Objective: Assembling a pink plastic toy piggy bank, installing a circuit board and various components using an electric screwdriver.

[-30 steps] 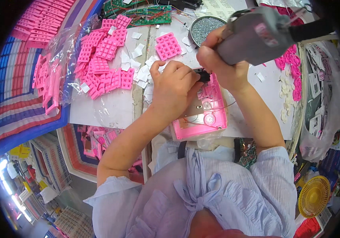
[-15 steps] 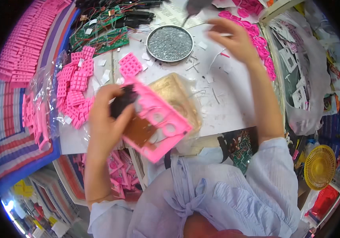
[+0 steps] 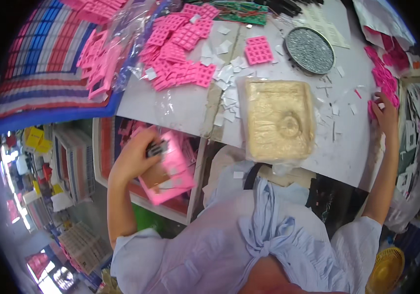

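My left hand (image 3: 135, 153) grips a pink plastic housing (image 3: 174, 171) by its edge, fingers closed near a black part and a brown panel in it. It hangs over a white-rimmed crate (image 3: 197, 183) of similar pink pieces. At the table's right edge, the curled fingers of my right hand (image 3: 387, 113) are at a row of pink ring-shaped pieces (image 3: 385, 81), with pink showing at the fingertips. Between my hands lies a tan, plastic-wrapped block (image 3: 273, 120) with a round dent.
A round dish (image 3: 310, 50) of small grey metal bits stands at the back. Pink keypads (image 3: 173, 49) are heaped on the left, with one keypad (image 3: 259, 50) apart. White paper bits (image 3: 229, 93) lie about. Green circuit boards (image 3: 241, 12) are at the far edge.
My view has swung left. My left hand has carried the pink housing from above the tan block to over the crate. My right hand has moved from beside the dish to the pink rings.
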Action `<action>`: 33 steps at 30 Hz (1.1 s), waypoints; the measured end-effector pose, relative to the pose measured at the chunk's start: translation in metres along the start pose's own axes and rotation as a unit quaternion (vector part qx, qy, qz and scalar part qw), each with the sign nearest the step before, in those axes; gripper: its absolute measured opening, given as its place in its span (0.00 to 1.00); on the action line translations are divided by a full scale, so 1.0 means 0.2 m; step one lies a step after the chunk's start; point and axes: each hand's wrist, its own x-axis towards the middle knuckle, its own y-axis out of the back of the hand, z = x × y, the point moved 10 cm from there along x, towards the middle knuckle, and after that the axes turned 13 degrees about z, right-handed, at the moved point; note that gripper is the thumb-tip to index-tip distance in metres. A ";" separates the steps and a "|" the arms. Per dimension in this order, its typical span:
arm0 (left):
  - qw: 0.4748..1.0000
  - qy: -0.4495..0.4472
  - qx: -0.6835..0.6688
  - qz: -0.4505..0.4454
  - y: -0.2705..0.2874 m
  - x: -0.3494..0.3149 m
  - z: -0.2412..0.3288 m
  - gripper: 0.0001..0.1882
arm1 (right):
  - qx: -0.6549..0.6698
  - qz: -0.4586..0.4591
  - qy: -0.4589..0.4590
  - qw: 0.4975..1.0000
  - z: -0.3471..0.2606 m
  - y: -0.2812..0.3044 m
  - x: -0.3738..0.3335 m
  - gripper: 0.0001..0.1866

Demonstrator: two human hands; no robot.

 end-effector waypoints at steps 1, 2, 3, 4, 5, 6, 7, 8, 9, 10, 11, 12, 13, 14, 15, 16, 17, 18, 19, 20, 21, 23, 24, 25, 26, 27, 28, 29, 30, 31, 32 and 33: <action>0.997 0.008 0.080 -0.017 -0.04 -0.05 -0.08 0.25 | -0.032 -0.002 0.020 0.999 -0.01 0.01 0.00 0.10; 0.989 -0.025 0.143 0.022 -0.03 -0.06 -0.03 0.25 | -0.068 -0.005 0.039 0.997 0.01 0.01 -0.01 0.09; 0.975 -0.059 0.205 0.061 -0.02 -0.07 0.04 0.24 | -0.104 -0.010 0.055 0.993 0.03 0.02 -0.02 0.09; 0.955 -0.089 0.263 0.104 -0.01 -0.06 0.12 0.23 | -0.102 -0.013 0.026 0.994 0.06 0.05 -0.02 0.10; 0.974 -0.094 0.183 0.090 -0.05 -0.03 0.21 0.23 | -0.095 -0.014 -0.015 0.995 0.01 0.08 -0.03 0.10; 0.987 -0.101 0.101 0.074 -0.09 0.01 0.34 0.22 | -0.089 -0.015 -0.056 0.994 -0.05 0.11 -0.04 0.10; 0.993 -0.101 0.021 0.058 -0.14 0.03 0.47 0.21 | -0.079 -0.017 -0.095 0.992 -0.16 0.14 -0.06 0.10; 0.981 -0.186 -0.018 0.057 -0.21 0.06 0.62 0.20 | -0.024 -0.008 -0.089 0.996 -0.33 0.21 -0.10 0.09; 0.965 -0.251 -0.043 0.063 -0.27 0.05 0.76 0.19 | 0.102 -0.038 -0.038 0.993 -0.49 0.10 -0.14 0.08; 0.947 -0.299 -0.096 0.076 -0.31 0.07 0.89 0.21 | 0.216 -0.062 0.007 0.974 -0.66 0.05 -0.21 0.07; 0.922 -0.346 -0.147 0.086 -0.34 0.09 1.01 0.23 | 0.281 -0.094 0.052 0.954 -0.90 0.01 -0.31 0.05; 0.906 -0.371 -0.171 0.110 -0.37 0.11 1.11 0.25 | 0.259 -0.167 0.053 0.950 -1.09 -0.07 -0.40 0.05; 0.888 -0.395 -0.194 0.135 -0.39 0.13 1.18 0.27 | 0.222 -0.143 0.187 0.946 -1.30 -0.11 -0.46 0.06; 0.888 -0.403 -0.183 0.126 -0.45 0.17 1.22 0.29 | 0.168 -0.103 0.233 0.952 -1.40 -0.16 -0.49 0.06; 0.888 -0.411 -0.171 0.120 -0.50 0.21 1.25 0.31 | 0.115 -0.062 0.279 0.951 -1.46 -0.20 -0.52 0.07; 0.888 -0.418 -0.157 0.112 -0.55 0.23 1.27 0.33 | 0.087 -0.078 0.271 0.955 -1.45 -0.27 -0.52 0.06; 0.891 -0.427 -0.111 0.107 -0.59 0.24 1.28 0.34 | 0.060 -0.094 0.265 0.958 -1.44 -0.32 -0.52 0.05; 0.893 -0.434 -0.064 0.104 -0.62 0.25 1.28 0.35 | 0.033 -0.111 0.260 0.959 -1.43 -0.36 -0.52 0.05; 0.895 -0.434 -0.014 0.102 -0.65 0.25 1.27 0.36 | 0.020 -0.125 0.251 0.960 -1.43 -0.38 -0.51 0.05; 0.893 -0.439 0.000 0.097 -0.67 0.24 1.26 0.37 | 0.014 -0.136 0.247 0.959 -1.44 -0.39 -0.52 0.05; 0.892 -0.443 0.013 0.092 -0.71 0.22 1.26 0.37 | 0.008 -0.147 0.244 0.958 -1.45 -0.40 -0.53 0.05; 0.892 -0.449 0.008 0.046 -0.68 0.25 1.26 0.37 | 0.074 -0.136 0.230 0.961 -1.44 -0.37 -0.50 0.06; 0.894 -0.448 -0.022 0.006 -0.64 0.27 1.26 0.37 | 0.096 -0.134 0.227 0.960 -1.43 -0.36 -0.49 0.06; 0.891 -0.449 -0.056 -0.034 -0.59 0.29 1.26 0.36 | 0.115 -0.132 0.220 0.960 -1.43 -0.34 -0.47 0.07; 0.913 -0.391 -0.112 -0.017 -0.48 0.36 1.16 0.35 | 0.111 -0.173 0.184 0.961 -1.46 -0.32 -0.44 0.08; 0.921 -0.346 -0.179 0.000 -0.36 0.49 1.05 0.33 | 0.088 -0.212 0.139 0.963 -1.45 -0.30 -0.43 0.10; 0.917 -0.312 -0.249 0.013 -0.23 0.65 0.97 0.32 | 0.103 -0.174 0.129 0.971 -1.40 -0.25 -0.41 0.11; 0.919 -0.279 -0.178 0.214 0.05 0.78 0.82 0.28 | 0.129 -0.145 0.127 0.973 -1.35 -0.24 -0.41 0.12; 0.887 -0.236 -0.154 0.367 0.32 0.91 0.61 0.27 | 0.146 -0.143 0.111 0.973 -1.32 -0.22 -0.41 0.11; 0.851 -0.172 -0.160 0.469 0.61 0.94 0.45 0.24 | 0.160 -0.142 0.090 0.973 -1.26 -0.19 -0.41 0.11; 0.759 -0.192 -0.040 0.620 0.84 0.97 0.22 0.23 | 0.160 -0.134 0.073 0.975 -1.19 -0.16 -0.42 0.11; 0.713 -0.125 0.052 0.688 1.02 1.04 -0.07 0.24 | 0.160 -0.130 0.055 0.977 -1.10 -0.14 -0.43 0.10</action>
